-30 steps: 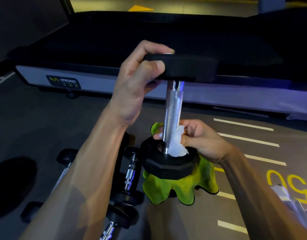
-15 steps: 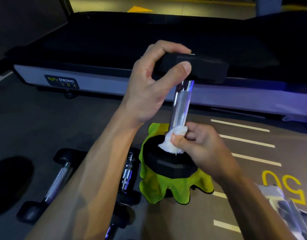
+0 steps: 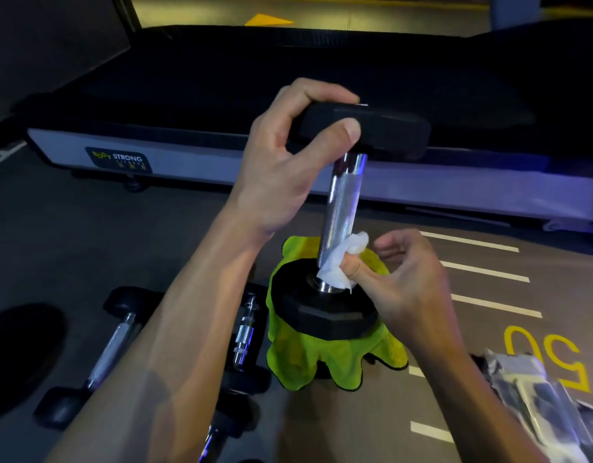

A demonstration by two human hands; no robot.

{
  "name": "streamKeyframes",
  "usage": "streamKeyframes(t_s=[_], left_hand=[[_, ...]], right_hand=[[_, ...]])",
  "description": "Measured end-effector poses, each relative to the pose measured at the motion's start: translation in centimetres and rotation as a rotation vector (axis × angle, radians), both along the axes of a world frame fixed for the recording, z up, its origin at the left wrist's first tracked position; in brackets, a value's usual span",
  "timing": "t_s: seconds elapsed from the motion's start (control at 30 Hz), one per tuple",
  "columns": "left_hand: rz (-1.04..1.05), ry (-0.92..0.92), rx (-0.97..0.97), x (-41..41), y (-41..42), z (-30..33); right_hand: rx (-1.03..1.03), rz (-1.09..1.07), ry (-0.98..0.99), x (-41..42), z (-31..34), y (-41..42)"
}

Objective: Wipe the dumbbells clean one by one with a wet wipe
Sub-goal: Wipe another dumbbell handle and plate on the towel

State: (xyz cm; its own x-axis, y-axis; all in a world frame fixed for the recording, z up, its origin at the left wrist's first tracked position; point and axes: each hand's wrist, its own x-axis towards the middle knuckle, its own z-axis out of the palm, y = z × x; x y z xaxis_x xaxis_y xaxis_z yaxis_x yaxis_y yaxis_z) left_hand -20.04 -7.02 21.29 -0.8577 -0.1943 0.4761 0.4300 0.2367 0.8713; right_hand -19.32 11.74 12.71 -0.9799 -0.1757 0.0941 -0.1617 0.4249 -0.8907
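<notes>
The left hand (image 3: 285,168) reaches in from lower left, thumb and curled fingers clamped on the upright dumbbell's (image 3: 343,208) top head, while the right hand (image 3: 405,282), arm entering from lower right, pinches a wet wipe (image 3: 338,265) against the bar.

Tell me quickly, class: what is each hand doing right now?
Left hand: grips the top head of the upright dumbbell.
Right hand: pinches the wet wipe against the dumbbell's handle.
</notes>
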Motion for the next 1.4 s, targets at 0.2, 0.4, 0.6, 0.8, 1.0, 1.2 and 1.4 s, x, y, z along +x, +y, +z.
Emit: streamKeyframes(t_s=[0.2, 0.4, 0.6, 0.8, 1.0, 1.2, 1.4], left_hand=[[0.0, -0.008, -0.002, -0.2, 0.3, 0.1], [-0.003, -0.028, 0.051, -0.3, 0.1, 0.1], [0.014, -0.007, 0.073, -0.3, -0.1, -0.1], [0.061, -0.008, 0.058, -0.3, -0.2, -0.2], [0.055, -0.021, 0.054, -0.2, -0.3, -0.2], [0.038, 0.001, 0.066, 0.0, -0.1, -0.2], [0.034, 0.0, 0.077, 0.1, -0.4, -0.2]], right_hand=[[-0.134, 0.259, -0.041, 0.7, 0.1, -0.2], [-0.397, 0.61, -0.43, -2.2, -0.6, -0.6], [-0.287, 0.549, -0.361, -1.5, 0.1, -1.0], [0.61, 0.188, 0.048, 2.2, 4.5, -2.8], [-0.157, 0.416, -0.288, -1.5, 1.3, -1.5], [-0.232, 0.441, -0.212, -1.6, 1.3, -2.9], [-0.156, 0.611, -0.267, -3.7, 0.1, -1.4]])
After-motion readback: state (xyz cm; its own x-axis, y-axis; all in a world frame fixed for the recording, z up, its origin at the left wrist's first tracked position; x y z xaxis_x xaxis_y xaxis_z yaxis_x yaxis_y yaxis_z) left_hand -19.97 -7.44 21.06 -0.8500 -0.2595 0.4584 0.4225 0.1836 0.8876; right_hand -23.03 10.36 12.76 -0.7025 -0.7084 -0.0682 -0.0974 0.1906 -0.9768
